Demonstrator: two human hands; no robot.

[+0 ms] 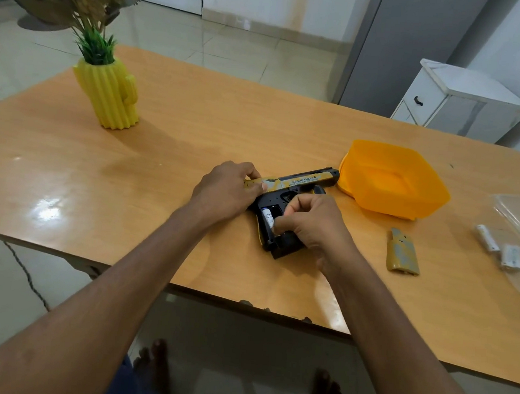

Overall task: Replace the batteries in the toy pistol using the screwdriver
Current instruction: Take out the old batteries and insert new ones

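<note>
Wood table point(162, 165): orange tub point(406, 204), contents unclear; pistol grip point(276, 228) w/ battery point(268, 217).

"DESERT EAGLE" is printed in dark capitals on the yellow slide of the toy pistol point(296, 182); a smaller line beneath it is too blurred to be read.
</note>
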